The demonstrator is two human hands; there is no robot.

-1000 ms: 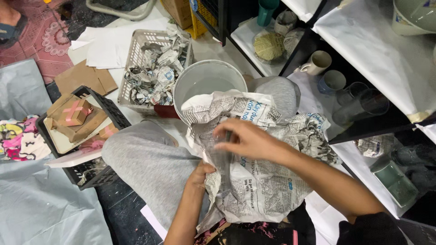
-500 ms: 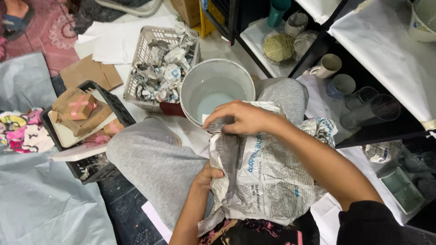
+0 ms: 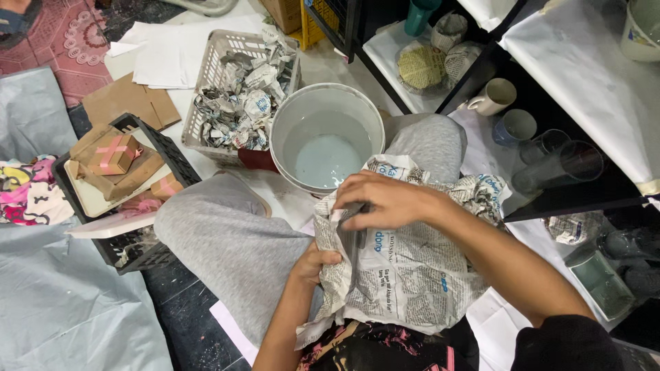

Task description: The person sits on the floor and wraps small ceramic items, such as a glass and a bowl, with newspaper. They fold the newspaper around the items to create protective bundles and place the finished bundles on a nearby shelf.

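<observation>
The right hand (image 3: 388, 200) has slid left, its grip pinching newspaper (image 3: 405, 275) on the lap beside the white bucket (image 3: 326, 137).

Crumpled newspaper sheet (image 3: 405, 275), printed in black with some blue type, lying across the seated person's lap. Its upper left edge is folded over a dark, narrow object (image 3: 352, 233), mostly hidden, standing roughly upright within the wrap.

Even, bright overhead light; my hands cast only soft shadows on the newspaper (image 3: 405, 275). Mild sheen inside the white bucket (image 3: 327, 137). Focus sharp centrally; frame corners curve and darken slightly. Under-shelf areas dim.
</observation>
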